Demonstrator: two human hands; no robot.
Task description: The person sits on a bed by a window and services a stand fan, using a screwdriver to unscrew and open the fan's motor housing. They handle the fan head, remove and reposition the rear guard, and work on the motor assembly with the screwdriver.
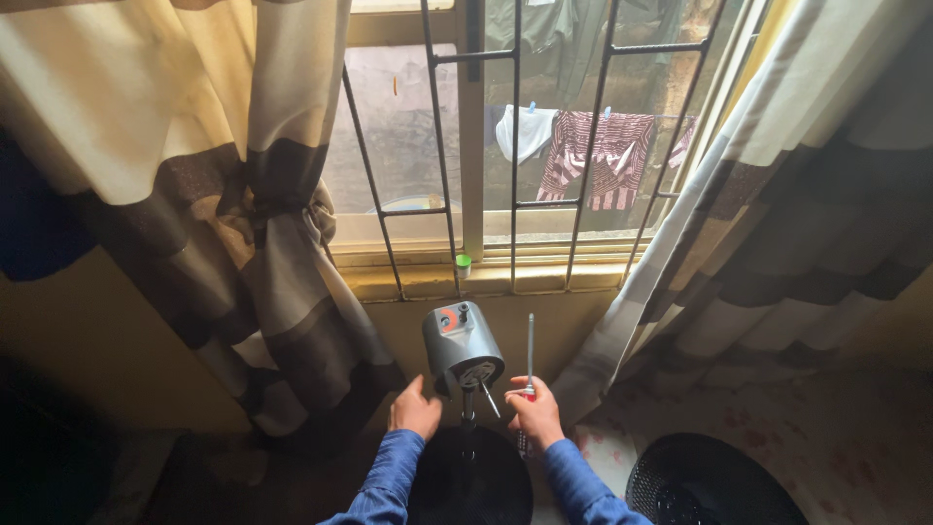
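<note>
Grey fan motor housing (463,345) stands on its pole at frame centre. Right hand (535,413), at 4 o'clock, grips a screwdriver (530,355) upright. Left hand (415,409), at 8 o'clock, is open, possibly touching nothing. Dark base (471,486) is partly cut off; black fan grille (714,481) lies at 4 o'clock.

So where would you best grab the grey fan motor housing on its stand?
Grip the housing around its rounded sides from the left, where the left hand is open beside it. The front shaft sticks out, and the right hand holds a screwdriver on the right.
</note>
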